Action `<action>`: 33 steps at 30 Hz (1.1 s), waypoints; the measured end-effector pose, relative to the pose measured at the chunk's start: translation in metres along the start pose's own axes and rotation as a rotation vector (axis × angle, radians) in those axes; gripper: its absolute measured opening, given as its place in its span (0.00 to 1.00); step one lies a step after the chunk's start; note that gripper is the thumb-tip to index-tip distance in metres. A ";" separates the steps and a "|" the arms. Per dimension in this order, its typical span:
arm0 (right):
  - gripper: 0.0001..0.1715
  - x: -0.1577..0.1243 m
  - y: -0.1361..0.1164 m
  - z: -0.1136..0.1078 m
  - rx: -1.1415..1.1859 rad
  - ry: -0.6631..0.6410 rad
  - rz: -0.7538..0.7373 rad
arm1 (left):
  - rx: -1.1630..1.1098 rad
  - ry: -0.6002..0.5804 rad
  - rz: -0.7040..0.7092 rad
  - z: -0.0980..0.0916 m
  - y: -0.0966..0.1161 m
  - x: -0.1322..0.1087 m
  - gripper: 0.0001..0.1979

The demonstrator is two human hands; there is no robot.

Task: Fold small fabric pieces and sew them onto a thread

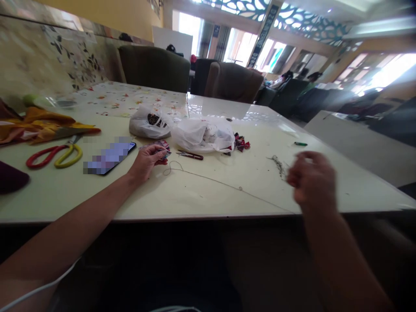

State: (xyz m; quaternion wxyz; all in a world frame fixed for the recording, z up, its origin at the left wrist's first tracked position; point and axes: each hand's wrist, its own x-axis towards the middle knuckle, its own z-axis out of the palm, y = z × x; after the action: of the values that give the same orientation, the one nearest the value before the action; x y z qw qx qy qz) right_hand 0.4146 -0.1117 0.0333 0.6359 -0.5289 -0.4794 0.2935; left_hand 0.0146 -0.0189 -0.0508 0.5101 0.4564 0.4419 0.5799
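My left hand [147, 161] rests on the cream table [208, 195], fingers curled round a small patterned fabric piece [162, 147]. A thin thread [211, 180] runs from beside that hand across the table toward my right hand [312, 180]. The right hand is raised just above the table's near edge, blurred by motion, with fingers curled; what it holds cannot be made out. A small dark tangle [278, 164] lies just left of it. Small thread snips [190, 154] lie beside the left hand.
Two white plastic bags [203, 135] sit mid-table with small red fabric bits [241, 144] beside them. A phone [108, 158], red and yellow scissors [53, 156] and orange cloth [39, 125] lie at left. Armchairs stand behind; people sit far right.
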 end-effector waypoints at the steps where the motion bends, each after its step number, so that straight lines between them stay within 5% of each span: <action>1: 0.13 0.001 0.007 0.030 -0.001 -0.033 0.065 | -0.002 -0.007 0.000 0.000 0.000 -0.001 0.21; 3: 0.13 0.000 0.023 0.096 -0.024 -0.268 0.130 | -0.007 -0.021 0.003 0.000 0.001 -0.001 0.21; 6: 0.13 -0.006 0.043 0.181 -0.110 -0.541 0.002 | -0.011 -0.035 0.010 -0.002 0.002 -0.002 0.21; 11: 0.14 -0.007 0.061 0.253 -0.182 -0.706 -0.113 | -0.019 -0.071 0.028 -0.003 0.004 -0.002 0.21; 16: 0.11 -0.001 0.072 0.267 -0.141 -0.719 -0.185 | -0.031 -0.102 0.030 -0.002 0.000 -0.001 0.20; 33: 0.09 -0.008 0.076 0.250 -0.237 -0.666 -0.359 | 0.026 -0.151 -0.023 0.002 -0.006 -0.006 0.18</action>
State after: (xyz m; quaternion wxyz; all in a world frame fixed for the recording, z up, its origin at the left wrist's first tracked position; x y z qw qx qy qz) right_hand 0.1921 -0.0005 -0.0460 0.4211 -0.3821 -0.7750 0.2756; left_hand 0.0180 -0.0244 -0.0565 0.5428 0.5002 0.4149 0.5320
